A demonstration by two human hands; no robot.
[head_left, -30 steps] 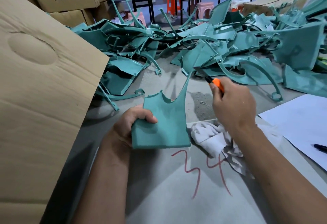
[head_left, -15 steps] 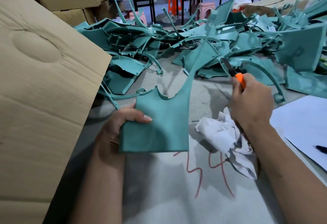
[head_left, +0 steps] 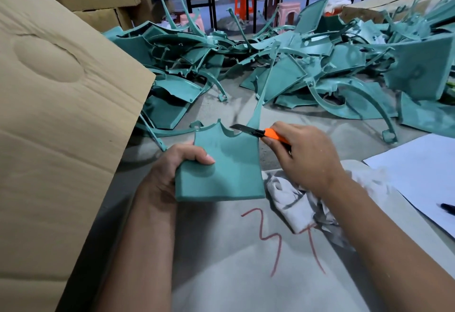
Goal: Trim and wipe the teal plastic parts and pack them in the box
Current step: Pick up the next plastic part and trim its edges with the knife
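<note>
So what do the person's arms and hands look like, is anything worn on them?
Both forearms are bare as far as the frame shows: no sleeves, gloves, watch or bands. The left hand and right hand are bare too, with no rings visible and short, unpainted nails. No markings show on either arm.

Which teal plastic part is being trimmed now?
The flat teal plastic part gripped by the left hand, knife blade at its top edge; the others lie piled behind.
</note>
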